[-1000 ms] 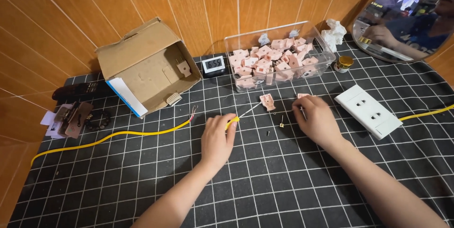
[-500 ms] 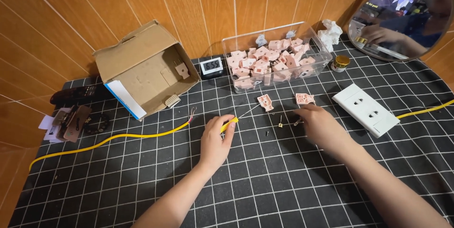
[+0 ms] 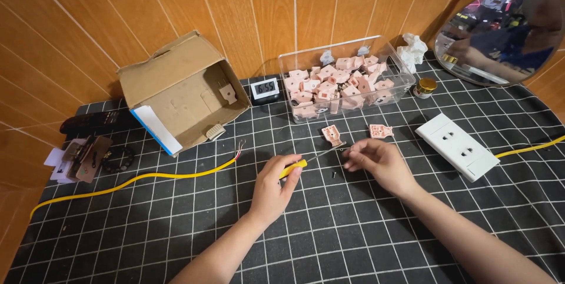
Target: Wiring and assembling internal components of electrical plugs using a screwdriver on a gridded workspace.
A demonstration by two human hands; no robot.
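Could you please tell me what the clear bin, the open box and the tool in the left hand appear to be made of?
The clear bin looks like glossy, rigid see-through plastic: the pink parts show through its walls. The open box is matte brown cardboard with creased flaps. The screwdriver in the left hand seems to have a yellow plastic handle and a thin grey shaft, probably metal.

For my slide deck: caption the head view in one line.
Left hand holds a yellow screwdriver toward the right hand, near two pink parts and a clear bin on a gridded mat.

Wood-panelled wall (image 3: 265, 19); black grid-patterned mat (image 3: 353, 237), perhaps a table.
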